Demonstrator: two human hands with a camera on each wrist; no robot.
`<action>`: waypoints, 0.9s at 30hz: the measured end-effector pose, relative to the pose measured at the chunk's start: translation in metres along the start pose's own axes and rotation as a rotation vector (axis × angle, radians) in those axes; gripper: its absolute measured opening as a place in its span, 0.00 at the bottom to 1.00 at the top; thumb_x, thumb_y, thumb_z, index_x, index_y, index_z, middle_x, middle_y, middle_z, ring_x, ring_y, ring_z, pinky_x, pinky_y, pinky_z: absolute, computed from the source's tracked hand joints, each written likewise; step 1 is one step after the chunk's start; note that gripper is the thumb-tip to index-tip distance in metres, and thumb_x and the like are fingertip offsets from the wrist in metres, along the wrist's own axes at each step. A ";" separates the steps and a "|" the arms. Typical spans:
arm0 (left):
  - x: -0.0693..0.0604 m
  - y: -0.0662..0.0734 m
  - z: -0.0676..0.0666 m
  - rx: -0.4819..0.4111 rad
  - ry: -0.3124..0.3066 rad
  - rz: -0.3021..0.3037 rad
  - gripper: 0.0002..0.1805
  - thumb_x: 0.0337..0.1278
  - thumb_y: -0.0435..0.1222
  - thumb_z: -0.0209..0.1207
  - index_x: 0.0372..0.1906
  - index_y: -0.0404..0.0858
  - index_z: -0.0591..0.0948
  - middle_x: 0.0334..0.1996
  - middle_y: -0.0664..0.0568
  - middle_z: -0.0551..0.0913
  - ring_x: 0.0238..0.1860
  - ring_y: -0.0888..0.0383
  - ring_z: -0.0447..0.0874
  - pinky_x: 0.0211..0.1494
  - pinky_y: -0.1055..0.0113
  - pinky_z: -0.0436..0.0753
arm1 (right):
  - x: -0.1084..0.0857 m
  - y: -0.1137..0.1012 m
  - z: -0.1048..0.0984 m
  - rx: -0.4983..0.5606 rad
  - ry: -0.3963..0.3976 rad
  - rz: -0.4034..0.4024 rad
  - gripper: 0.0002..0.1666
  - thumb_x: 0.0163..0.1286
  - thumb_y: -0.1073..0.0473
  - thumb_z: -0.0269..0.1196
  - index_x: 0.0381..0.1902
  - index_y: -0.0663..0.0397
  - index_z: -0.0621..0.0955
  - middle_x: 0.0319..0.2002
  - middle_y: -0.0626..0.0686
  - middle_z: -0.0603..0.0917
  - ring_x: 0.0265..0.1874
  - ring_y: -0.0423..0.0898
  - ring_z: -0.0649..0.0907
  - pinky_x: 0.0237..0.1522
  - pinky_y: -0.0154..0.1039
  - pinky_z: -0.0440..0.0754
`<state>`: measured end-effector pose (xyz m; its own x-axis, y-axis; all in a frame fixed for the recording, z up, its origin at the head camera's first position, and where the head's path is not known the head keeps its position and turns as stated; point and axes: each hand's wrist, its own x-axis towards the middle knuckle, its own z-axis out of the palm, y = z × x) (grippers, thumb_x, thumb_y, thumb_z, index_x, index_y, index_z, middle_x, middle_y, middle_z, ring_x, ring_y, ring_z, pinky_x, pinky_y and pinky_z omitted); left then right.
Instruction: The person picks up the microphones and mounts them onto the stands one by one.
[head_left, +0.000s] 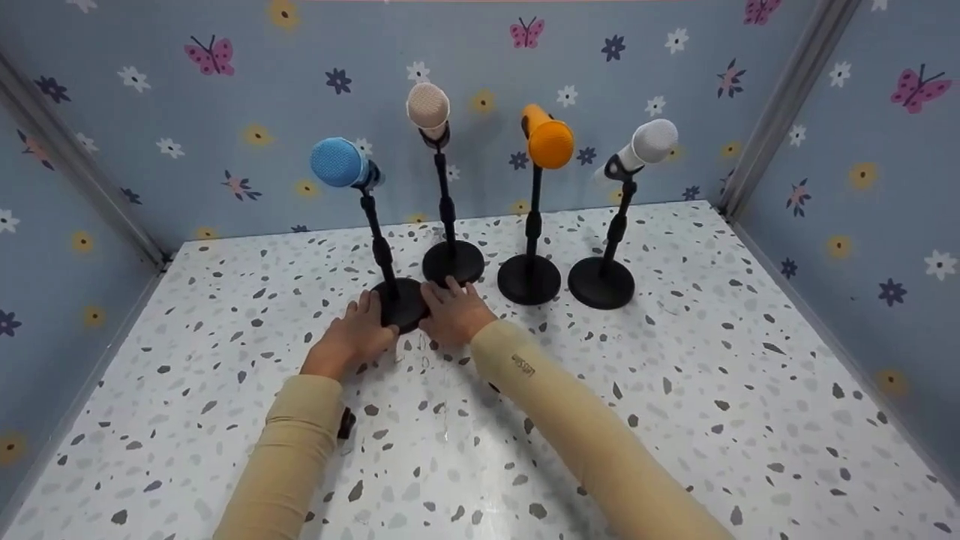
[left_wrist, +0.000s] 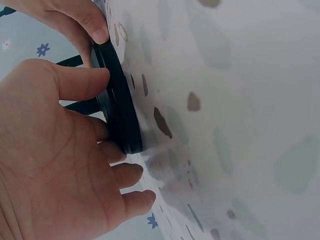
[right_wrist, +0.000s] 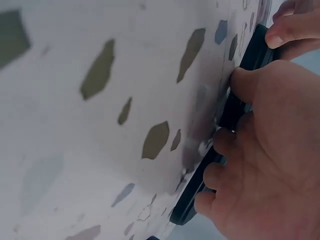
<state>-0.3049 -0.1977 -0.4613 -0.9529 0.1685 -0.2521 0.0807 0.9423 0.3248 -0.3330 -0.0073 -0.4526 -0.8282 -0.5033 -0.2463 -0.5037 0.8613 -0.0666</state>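
A blue-headed microphone (head_left: 337,162) sits tilted on a black stand whose round base (head_left: 403,300) is on the speckled table. My left hand (head_left: 351,336) grips the left side of this base, its thumb on the rim (left_wrist: 117,95) in the left wrist view. On the opposite side, my right hand (head_left: 456,315) holds the same base, its thumb at the edge (right_wrist: 257,47) in the right wrist view. The right fingers also reach the front of the neighbouring base (head_left: 453,262), which carries a cream microphone (head_left: 428,106); whether they press it I cannot tell.
To the right stand an orange microphone (head_left: 550,142) and a white microphone (head_left: 654,141) on similar black stands. Behind them rises a blue wall (head_left: 480,45) patterned with flowers and butterflies. Side panels border the speckled table (head_left: 712,420).
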 end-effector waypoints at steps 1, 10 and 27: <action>0.000 -0.001 0.001 0.001 0.002 0.001 0.43 0.74 0.47 0.41 0.78 0.24 0.40 0.79 0.31 0.40 0.78 0.32 0.39 0.75 0.35 0.52 | 0.001 0.001 0.000 0.036 -0.010 -0.004 0.40 0.84 0.40 0.40 0.83 0.50 0.46 0.82 0.52 0.47 0.80 0.55 0.46 0.77 0.56 0.46; -0.002 -0.003 0.001 -0.008 -0.001 -0.018 0.43 0.74 0.48 0.40 0.79 0.26 0.40 0.80 0.32 0.39 0.79 0.33 0.37 0.76 0.35 0.48 | 0.006 0.009 -0.001 0.166 -0.042 -0.013 0.39 0.82 0.40 0.40 0.83 0.44 0.47 0.82 0.54 0.42 0.80 0.51 0.43 0.78 0.51 0.42; -0.019 -0.007 -0.008 0.119 0.101 0.067 0.41 0.80 0.55 0.39 0.80 0.30 0.47 0.79 0.31 0.44 0.79 0.33 0.36 0.76 0.35 0.43 | -0.041 0.079 -0.024 0.149 -0.014 -0.157 0.52 0.71 0.19 0.36 0.83 0.37 0.44 0.82 0.47 0.37 0.79 0.50 0.36 0.76 0.56 0.31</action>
